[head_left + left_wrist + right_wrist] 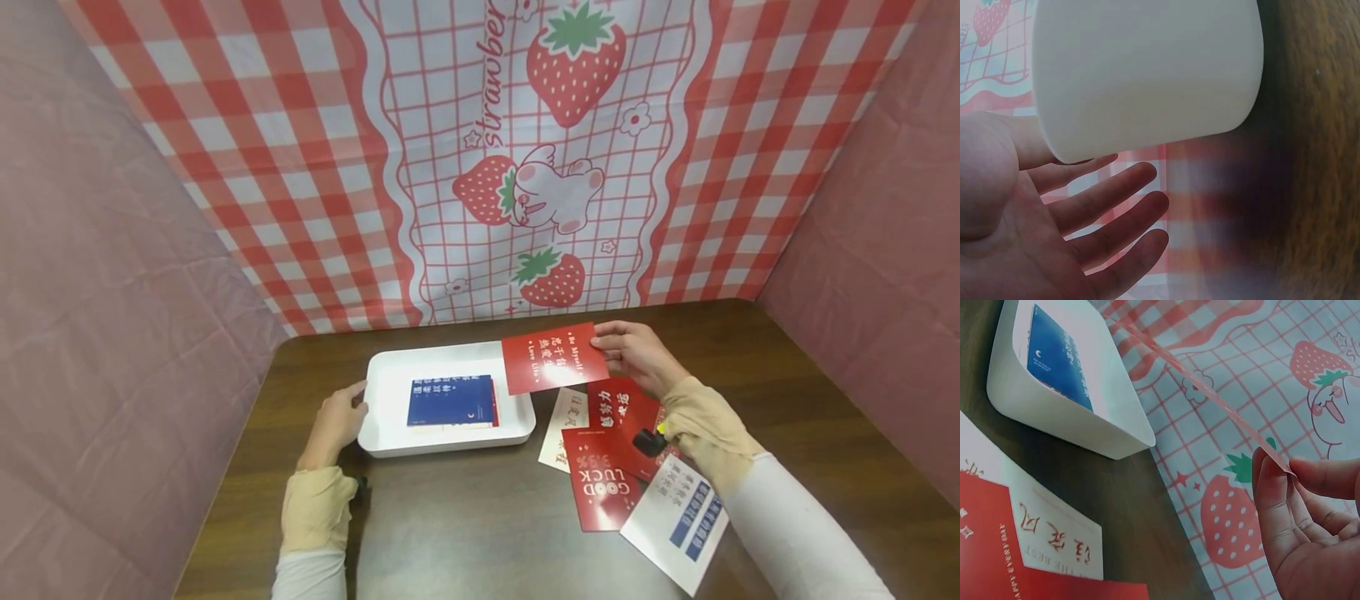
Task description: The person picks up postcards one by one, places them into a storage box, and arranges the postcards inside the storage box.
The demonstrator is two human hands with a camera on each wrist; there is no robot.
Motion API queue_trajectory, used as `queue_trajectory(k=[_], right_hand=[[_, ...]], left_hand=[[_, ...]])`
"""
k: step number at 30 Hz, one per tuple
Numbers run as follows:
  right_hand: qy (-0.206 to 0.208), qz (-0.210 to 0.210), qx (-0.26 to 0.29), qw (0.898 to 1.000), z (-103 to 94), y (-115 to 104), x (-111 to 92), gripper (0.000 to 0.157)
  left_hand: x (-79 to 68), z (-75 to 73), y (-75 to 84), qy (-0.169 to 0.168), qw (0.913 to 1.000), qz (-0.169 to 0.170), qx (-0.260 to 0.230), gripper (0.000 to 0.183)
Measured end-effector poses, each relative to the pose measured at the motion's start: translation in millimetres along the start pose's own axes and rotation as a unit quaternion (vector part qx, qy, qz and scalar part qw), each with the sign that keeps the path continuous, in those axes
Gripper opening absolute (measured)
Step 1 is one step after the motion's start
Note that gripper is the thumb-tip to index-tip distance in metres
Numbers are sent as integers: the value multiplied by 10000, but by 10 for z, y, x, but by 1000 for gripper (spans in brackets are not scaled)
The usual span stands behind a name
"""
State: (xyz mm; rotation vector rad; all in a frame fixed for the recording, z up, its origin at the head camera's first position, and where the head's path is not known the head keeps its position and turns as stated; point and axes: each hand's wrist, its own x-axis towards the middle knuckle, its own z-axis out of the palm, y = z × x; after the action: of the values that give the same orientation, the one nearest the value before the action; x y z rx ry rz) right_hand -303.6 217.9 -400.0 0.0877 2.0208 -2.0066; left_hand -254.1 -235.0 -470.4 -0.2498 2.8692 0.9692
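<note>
Wooden surface [450, 533], gingham backdrop [330, 167] at 12 o'clock. White tray [384, 417], blue card [450, 403] inside. Red card [553, 360], pinched in right grip [637, 357], at tray's 2 o'clock. Left grip [339, 421], spread, touching tray's 9 o'clock. Loose cards [606, 492], 4 o'clock.

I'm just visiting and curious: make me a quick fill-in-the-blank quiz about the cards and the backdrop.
1. The card pinched by the right grip is coloured ____.
2. Inside the white tray, the topmost card is coloured ____.
3. On the table, one red card reads GOOD ____.
4. The fruits printed on the backdrop are ____.

Missing words: red; blue; LUCK; strawberries.
</note>
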Motion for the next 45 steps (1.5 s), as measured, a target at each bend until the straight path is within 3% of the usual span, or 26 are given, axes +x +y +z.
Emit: queue_trajectory(k=[6, 26, 41, 45], right_hand=[[-26, 34, 86, 10000, 43, -50, 28, 16], [-179, 225, 259, 9993, 288, 26, 149, 12], [-35, 371, 316, 9988, 560, 140, 201, 30], [-128, 288, 338, 9989, 633, 163, 197, 27]], left_hand=[[6, 5, 6, -82, 9999, -98, -16, 50], [-20, 19, -2, 137, 9998, 99, -43, 47], [-28, -3, 14, 167, 9997, 169, 26, 48], [-16, -4, 15, 163, 9996, 215, 29, 50]])
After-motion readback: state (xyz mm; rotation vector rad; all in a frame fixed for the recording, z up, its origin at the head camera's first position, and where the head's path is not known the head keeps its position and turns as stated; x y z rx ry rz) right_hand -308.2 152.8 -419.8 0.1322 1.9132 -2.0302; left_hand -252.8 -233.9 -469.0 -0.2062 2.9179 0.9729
